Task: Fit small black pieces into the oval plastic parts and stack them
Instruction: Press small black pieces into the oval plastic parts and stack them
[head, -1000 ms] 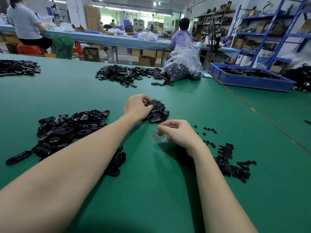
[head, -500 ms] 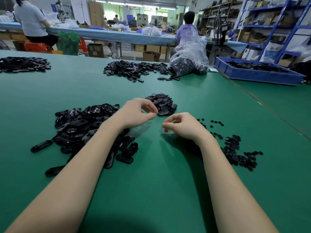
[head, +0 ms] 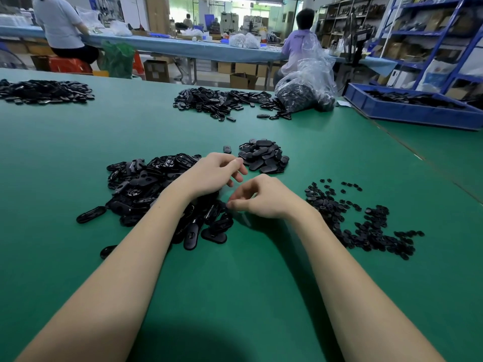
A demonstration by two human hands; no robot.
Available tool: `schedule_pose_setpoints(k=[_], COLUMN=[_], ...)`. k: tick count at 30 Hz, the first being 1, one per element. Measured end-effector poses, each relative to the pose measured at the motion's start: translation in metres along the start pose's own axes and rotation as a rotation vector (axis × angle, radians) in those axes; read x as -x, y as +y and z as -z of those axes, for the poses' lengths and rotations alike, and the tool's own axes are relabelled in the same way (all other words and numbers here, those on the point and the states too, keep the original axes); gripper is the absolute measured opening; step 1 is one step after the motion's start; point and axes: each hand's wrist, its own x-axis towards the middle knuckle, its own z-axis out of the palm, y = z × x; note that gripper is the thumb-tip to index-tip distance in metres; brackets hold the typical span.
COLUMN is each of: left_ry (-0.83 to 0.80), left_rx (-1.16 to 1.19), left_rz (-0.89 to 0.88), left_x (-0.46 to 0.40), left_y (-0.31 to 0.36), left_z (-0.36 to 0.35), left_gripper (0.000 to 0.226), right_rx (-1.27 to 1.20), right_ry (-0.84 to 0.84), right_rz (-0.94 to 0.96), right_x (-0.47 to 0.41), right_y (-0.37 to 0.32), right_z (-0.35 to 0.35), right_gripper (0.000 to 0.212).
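In the head view, the left hand (head: 214, 175) hangs loosely curled, holding nothing I can see, over the big pile of oval parts (head: 146, 186) mid-frame on the green tabletop (head: 235, 283), while the right hand (head: 264, 198) is curled with fingertips pressed together, maybe pinching something tiny, beside the small black pieces (head: 360, 220) at right.

Green worktop (head: 261, 296). Loose pile of oval plastic parts (head: 146, 189) seen left of centre, smaller heap of ovals (head: 264, 156) behind it, small black pieces (head: 360, 220) scattered right. Further piles (head: 224, 101) (head: 44, 91), clear bag (head: 307, 87) and blue tray (head: 410, 111) noted at far edge.
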Motion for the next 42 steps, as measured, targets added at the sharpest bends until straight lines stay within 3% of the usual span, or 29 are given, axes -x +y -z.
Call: schedule_pose_setpoints(k=[6,14,25,29,35,42], left_ry=[-0.004,-0.001,-0.108,-0.160,-0.131,-0.116], left_rx=[-0.045,-0.075,-0.053,0.181,0.356,0.436], left_rz=[-0.005,0.011,0.019,0.123,0.218,0.215], left_x=[-0.002,-0.001,0.003,0.006,0.007,0.008], left_y=[-0.001,-0.002,0.019,0.025,0.026,0.025], left_z=[-0.001,0.000,-0.014,-0.034,-0.044,-0.044], left_gripper=[0.028,0.028,0.011,0.007,0.015,0.016], right_rx=[0.015,-0.371,-0.348,-0.223,0.266,0.265], right_ry=[0.068,-0.015,0.075,0.135,0.122,-0.033], right_rz=[-0.021,-0.049,-0.102,-0.173,-0.366,-0.403], right_x=[-0.006,0.006,0.020,0.023,0.033,0.041], right_y=[-0.007,0.009,0.033,0.041,0.052,0.056], right_z=[-0.015,0.008,0.045,0.057,0.082,0.088], right_gripper=[0.016,0.008,0.004,0.013,0.010,0.009])
